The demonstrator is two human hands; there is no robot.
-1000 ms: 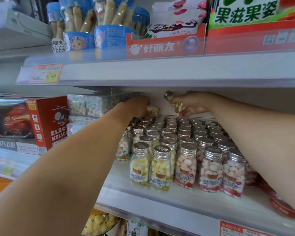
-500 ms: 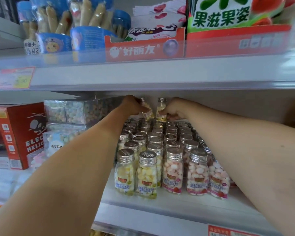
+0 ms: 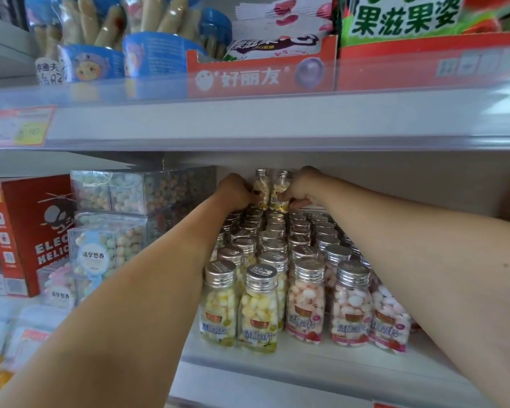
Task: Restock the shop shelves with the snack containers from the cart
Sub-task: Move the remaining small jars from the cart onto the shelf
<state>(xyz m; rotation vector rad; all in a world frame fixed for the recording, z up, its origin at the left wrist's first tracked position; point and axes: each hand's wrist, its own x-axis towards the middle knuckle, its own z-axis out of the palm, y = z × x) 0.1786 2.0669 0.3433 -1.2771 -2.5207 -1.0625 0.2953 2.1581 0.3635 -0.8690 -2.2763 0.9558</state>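
Silver-capped, upright: we grasp one bottle [image 3: 261, 188] in left hand [image 3: 236, 191] fingers, its twin [image 3: 281, 189] in right hand [image 3: 302, 188], above back rows [image 3: 277, 223] beneath our fingers, seemingly to fill rear gaps.

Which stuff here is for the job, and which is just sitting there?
Job: left hand gripping left bottle; right hand gripping right bottle; bottle rows; shelf.
Just there: red helicopter box; clear candy boxes; blue snack tubs; orange display box.
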